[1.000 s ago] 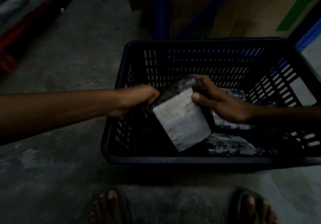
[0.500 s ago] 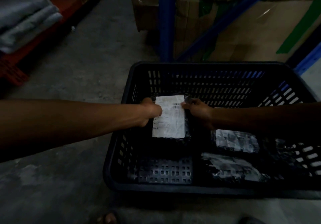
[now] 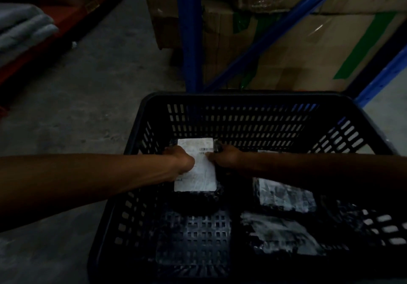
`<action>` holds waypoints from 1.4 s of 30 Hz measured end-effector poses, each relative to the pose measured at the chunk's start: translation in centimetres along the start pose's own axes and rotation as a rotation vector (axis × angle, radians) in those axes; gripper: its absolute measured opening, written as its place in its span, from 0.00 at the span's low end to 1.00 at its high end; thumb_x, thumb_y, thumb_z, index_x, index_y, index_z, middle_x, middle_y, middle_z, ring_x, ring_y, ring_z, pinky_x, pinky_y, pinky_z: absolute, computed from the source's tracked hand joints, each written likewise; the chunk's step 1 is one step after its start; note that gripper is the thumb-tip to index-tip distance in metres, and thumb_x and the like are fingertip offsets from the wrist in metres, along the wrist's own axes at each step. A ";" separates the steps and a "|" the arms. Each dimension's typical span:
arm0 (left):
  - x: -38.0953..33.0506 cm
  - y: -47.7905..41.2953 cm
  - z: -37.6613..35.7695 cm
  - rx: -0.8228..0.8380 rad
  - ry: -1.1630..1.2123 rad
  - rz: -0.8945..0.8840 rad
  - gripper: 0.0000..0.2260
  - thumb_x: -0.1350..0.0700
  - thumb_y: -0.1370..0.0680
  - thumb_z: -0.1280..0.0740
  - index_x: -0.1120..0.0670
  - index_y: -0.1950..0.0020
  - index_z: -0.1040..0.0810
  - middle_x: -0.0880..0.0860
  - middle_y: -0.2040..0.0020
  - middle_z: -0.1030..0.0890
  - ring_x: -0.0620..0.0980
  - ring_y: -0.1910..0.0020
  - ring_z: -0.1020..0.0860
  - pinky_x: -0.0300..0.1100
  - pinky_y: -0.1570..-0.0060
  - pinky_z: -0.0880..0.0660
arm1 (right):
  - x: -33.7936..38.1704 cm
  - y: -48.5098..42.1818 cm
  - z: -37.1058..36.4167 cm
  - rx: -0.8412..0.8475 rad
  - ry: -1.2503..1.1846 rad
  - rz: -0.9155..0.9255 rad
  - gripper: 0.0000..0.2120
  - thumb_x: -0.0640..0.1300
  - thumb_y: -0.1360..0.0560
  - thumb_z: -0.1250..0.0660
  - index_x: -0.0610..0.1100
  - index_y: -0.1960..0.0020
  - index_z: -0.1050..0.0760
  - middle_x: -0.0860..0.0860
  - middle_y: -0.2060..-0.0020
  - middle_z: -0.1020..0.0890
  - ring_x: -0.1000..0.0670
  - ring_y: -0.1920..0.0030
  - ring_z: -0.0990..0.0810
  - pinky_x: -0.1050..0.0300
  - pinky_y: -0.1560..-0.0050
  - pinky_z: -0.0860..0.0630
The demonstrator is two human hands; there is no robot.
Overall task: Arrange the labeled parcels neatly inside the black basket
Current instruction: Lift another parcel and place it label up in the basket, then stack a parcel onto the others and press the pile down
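Observation:
A black slotted basket [image 3: 242,98] stands on the concrete floor. Inside it, at the far left of the bottom, lies a dark parcel with a white label [image 3: 203,178] facing up. My left hand [image 3: 180,159] grips its left edge and my right hand [image 3: 224,157] grips its right edge, both low in the basket. Two more dark wrapped parcels lie on the right side: one [image 3: 284,195] under my right forearm, another [image 3: 284,237] nearer to me. The near-left part of the basket's bottom is bare.
Blue rack posts [image 3: 190,41] and stacked cardboard boxes [image 3: 308,48] stand right behind the basket. A red pallet with folded grey cloth [image 3: 24,28] is at the far left. Bare concrete floor [image 3: 88,98] lies left of the basket.
The labelled parcel went from tilted in the air to flat on the basket's far-left bottom, held by both hands. The camera tilted up, so the basket sits lower in view.

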State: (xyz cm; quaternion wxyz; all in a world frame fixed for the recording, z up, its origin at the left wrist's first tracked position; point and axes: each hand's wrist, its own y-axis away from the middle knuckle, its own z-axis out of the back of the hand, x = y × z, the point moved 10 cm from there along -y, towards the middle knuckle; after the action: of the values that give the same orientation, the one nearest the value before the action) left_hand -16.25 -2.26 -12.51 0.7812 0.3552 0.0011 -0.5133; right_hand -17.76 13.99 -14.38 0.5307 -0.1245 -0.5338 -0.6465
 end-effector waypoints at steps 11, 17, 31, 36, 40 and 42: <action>-13.3 10.8 -10.8 0.151 -0.623 -0.840 0.48 0.50 0.25 0.33 0.60 0.20 0.66 0.58 0.20 0.67 0.55 0.21 0.68 0.45 0.22 0.62 | -6.5 13.2 12.3 -0.013 1.210 0.122 0.36 0.44 0.24 0.38 0.40 0.22 0.52 0.41 0.24 0.41 0.41 0.28 0.32 0.52 0.34 0.30; -14.9 10.8 -15.5 0.035 -0.815 -0.866 0.36 0.63 0.19 0.44 0.63 0.22 0.68 0.62 0.22 0.70 0.61 0.22 0.69 0.51 0.21 0.61 | -8.6 13.8 9.8 -0.221 1.660 0.273 0.36 0.42 0.22 0.70 0.38 0.34 0.25 0.40 0.36 0.21 0.45 0.31 0.27 0.50 0.26 0.42; -17.0 10.8 -11.3 0.212 -0.555 -1.127 0.37 0.52 0.23 0.32 0.60 0.19 0.47 0.58 0.19 0.43 0.53 0.20 0.44 0.39 0.24 0.45 | -6.6 12.9 12.6 -0.036 1.276 0.165 0.21 0.44 0.19 0.45 0.40 0.28 0.37 0.40 0.30 0.29 0.42 0.33 0.26 0.47 0.37 0.26; -18.8 11.2 -3.9 0.246 -0.176 -1.026 0.17 0.45 0.27 0.29 0.51 0.43 0.22 0.47 0.53 0.19 0.47 0.54 0.19 0.45 0.56 0.23 | -1.6 14.8 18.5 0.159 0.593 0.157 0.20 0.37 0.24 0.33 0.47 0.34 0.27 0.44 0.38 0.20 0.42 0.39 0.21 0.53 0.42 0.24; -17.0 9.6 2.1 0.282 0.368 -0.662 0.21 0.35 0.35 0.29 0.46 0.48 0.16 0.47 0.50 0.13 0.48 0.49 0.16 0.44 0.47 0.21 | -0.8 14.7 19.8 0.206 -0.215 -0.003 0.21 0.53 0.26 0.32 0.53 0.34 0.27 0.50 0.32 0.24 0.47 0.34 0.25 0.44 0.34 0.28; -14.1 8.5 3.6 0.302 0.677 -0.414 0.21 0.38 0.30 0.30 0.51 0.46 0.16 0.53 0.50 0.13 0.53 0.52 0.15 0.46 0.51 0.19 | -1.7 13.5 18.0 0.155 -0.574 -0.139 0.24 0.63 0.29 0.34 0.49 0.41 0.25 0.47 0.38 0.20 0.43 0.38 0.23 0.43 0.40 0.26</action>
State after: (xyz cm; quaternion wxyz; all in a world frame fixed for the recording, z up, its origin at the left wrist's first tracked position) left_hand -17.42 8.91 0.04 0.5562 0.6066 0.2538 -0.5082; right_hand -13.29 31.51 -0.93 0.3206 -0.2246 -0.7169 -0.5769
